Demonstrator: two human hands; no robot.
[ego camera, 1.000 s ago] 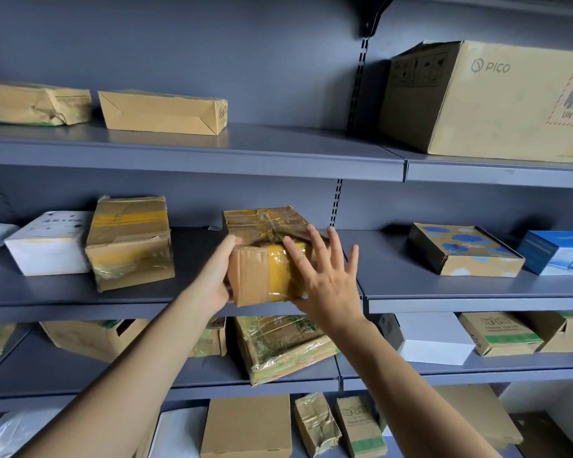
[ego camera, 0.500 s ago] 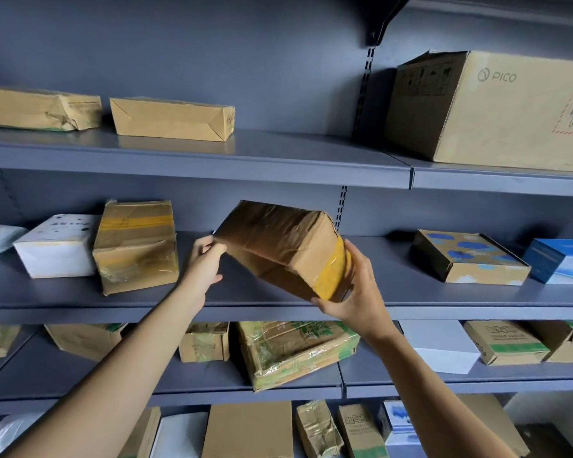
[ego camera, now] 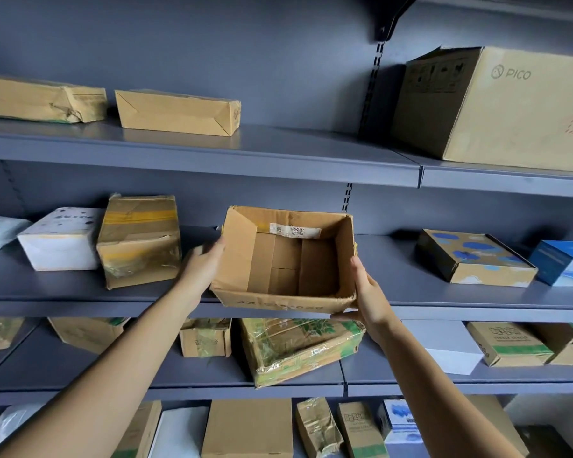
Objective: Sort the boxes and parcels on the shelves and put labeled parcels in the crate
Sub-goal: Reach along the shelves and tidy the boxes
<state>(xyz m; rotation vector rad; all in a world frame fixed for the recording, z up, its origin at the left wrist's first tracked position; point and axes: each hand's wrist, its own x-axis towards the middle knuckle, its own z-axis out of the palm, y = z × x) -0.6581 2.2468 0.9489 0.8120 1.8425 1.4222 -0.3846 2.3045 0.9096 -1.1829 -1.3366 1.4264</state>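
2 hands: L hand [ego camera: 203, 271], R hand [ego camera: 368, 294]; 1 open box [ego camera: 286, 259].

A slate-grey back panel [ego camera: 245, 44] fills the view behind everything. Near the top, right of centre, a black bracket [ego camera: 391, 24] juts from it, and just below it a slotted black upright [ego camera: 371, 84] runs down the panel. A second slotted strip [ego camera: 14, 190] shows faintly at far left. A pale wall [ego camera: 553, 408] shows in the bottom right corner, with something dark beneath it, too dim to identify.
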